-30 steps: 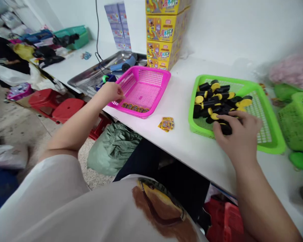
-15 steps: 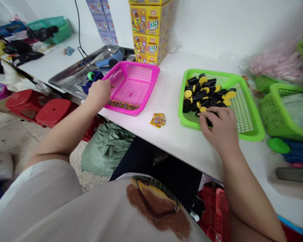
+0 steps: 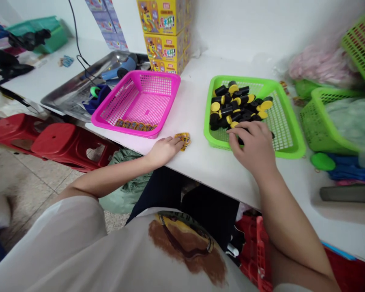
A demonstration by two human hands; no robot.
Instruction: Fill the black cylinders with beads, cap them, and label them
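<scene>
— Where are the hands right now?

— The left hand [image 3: 164, 149] lies flat on the white table [image 3: 200, 162], fingers loosely apart, tips touching the small stack of yellow cards [image 3: 183, 138] near the table edge. It isn't gripping them. The right hand [image 3: 254, 144] reaches over the near rim of the green basket [image 3: 287, 152], fingers curled down among the black and yellow caps [image 3: 235, 107]. I can't tell whether it has closed on one; the hand hides its own fingertips.

— What could go wrong?

— The cards sit close to the edge, so I'd guess a careless drag could push them off onto the floor. The caps are piled loose, and digging in could roll some around the basket.

— How many of everything?

— 1 pink basket [image 3: 136, 101] to the left, with a row of cards along its near wall. 1 green basket with caps, 2 more green baskets [image 3: 322, 117] far right. Roughly 20 caps, too jumbled to count exactly. 3 yellow boxes [image 3: 162, 36] stacked at the back, 2 red stools [image 3: 48, 138] below left.
</scene>
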